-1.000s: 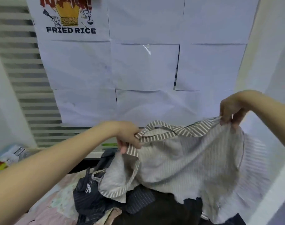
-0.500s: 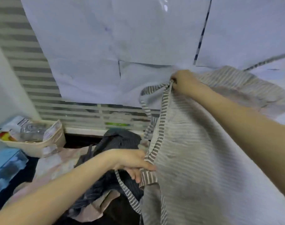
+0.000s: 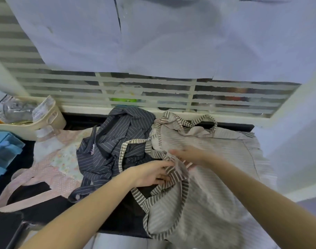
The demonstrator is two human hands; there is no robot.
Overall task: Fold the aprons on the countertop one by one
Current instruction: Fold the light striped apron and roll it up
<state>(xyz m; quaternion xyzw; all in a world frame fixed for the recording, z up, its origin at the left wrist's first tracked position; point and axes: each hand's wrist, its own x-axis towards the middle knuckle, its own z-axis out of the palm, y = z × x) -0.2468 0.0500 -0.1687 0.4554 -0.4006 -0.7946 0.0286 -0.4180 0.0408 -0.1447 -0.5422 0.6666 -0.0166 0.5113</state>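
Note:
A beige striped apron (image 3: 212, 186) lies spread over the right half of the black countertop (image 3: 81, 121), its lower part hanging past the front edge. Its brown-and-white striped straps (image 3: 173, 174) bunch near the middle. My left hand (image 3: 153, 174) grips that strap bundle from the left. My right hand (image 3: 189, 156) rests flat on the cloth just beyond it, fingers stretched out. A crumpled dark pinstriped apron (image 3: 115, 141) sits to the left of the beige one. A pink floral apron (image 3: 58, 164) lies further left, partly under the dark one.
A cream basket (image 3: 51, 121) with packets and a glass jar stands at the back left. Blue plastic trays (image 3: 4, 151) sit at the left edge. A slatted window with white paper sheets (image 3: 153, 42) closes the back; a white wall stands right.
The beige apron, held up in the air by both hands before, now lies on the countertop. My right hand came down from the raised top edge onto the cloth beside my left hand.

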